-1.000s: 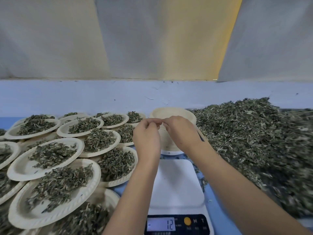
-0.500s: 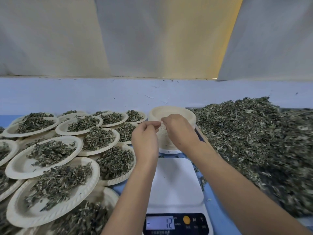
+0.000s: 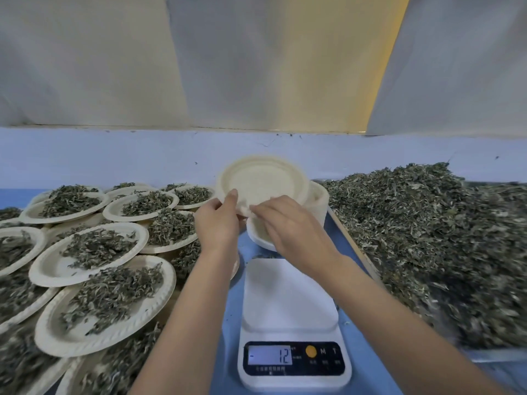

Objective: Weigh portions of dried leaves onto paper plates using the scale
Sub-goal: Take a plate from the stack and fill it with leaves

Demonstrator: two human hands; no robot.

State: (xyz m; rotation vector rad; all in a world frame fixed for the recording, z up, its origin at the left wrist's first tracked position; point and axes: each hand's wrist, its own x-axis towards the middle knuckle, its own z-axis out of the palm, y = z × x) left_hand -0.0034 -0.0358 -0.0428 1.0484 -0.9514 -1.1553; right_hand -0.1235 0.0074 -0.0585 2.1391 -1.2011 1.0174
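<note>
An empty paper plate is tilted up toward me above the stack of empty plates. My left hand pinches its near rim from the left. My right hand grips the same rim from the right. Below my hands the white scale has a bare platform, and its display reads -12. A large heap of dried leaves lies on the right.
Several paper plates filled with leaves overlap across the left side of the blue table. A wooden tray edge borders the leaf heap. A pale wall and hanging cloth close off the back.
Both hands were picking at the top of the plate stack. One plate has now come off the stack, lifted and tilted up between the two hands. The scale reading is unchanged.
</note>
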